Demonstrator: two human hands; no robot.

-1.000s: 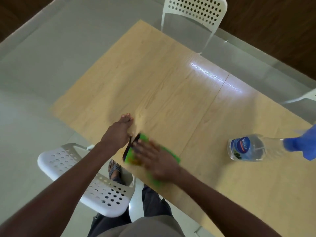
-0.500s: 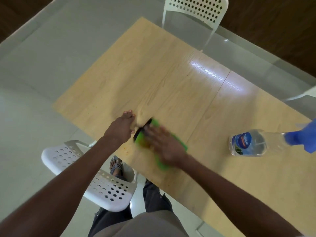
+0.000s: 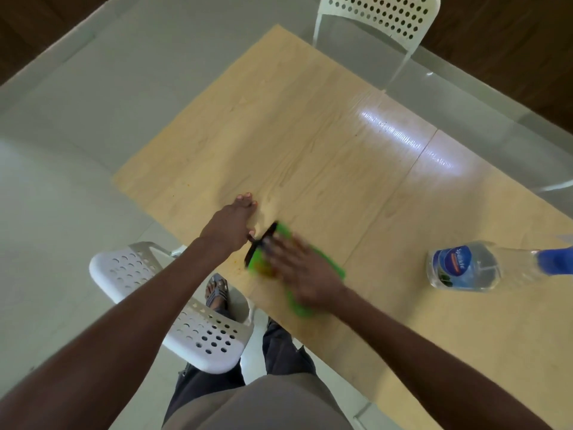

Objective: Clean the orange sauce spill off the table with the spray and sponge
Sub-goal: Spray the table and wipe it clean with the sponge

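Observation:
My right hand (image 3: 305, 274) presses flat on a green sponge (image 3: 335, 268) with a dark edge, near the front edge of the wooden table (image 3: 310, 135). Orange sauce stains the sponge by my fingertips, and small orange specks (image 3: 237, 264) lie on the table beside it. My left hand (image 3: 231, 223) rests on the table just left of the sponge, fingers together and pointing away, holding nothing. A clear spray bottle (image 3: 465, 268) with a blue head lies on its side at the right.
A white perforated chair (image 3: 173, 308) stands at the table's near-left edge, beneath my left forearm. Another white chair (image 3: 381, 17) is at the far side. A third chair's edge (image 3: 558, 186) shows at the right.
My right hand has slid the sponge a little away from the table's front edge and then back along it, wiping. My left hand has stayed planted.

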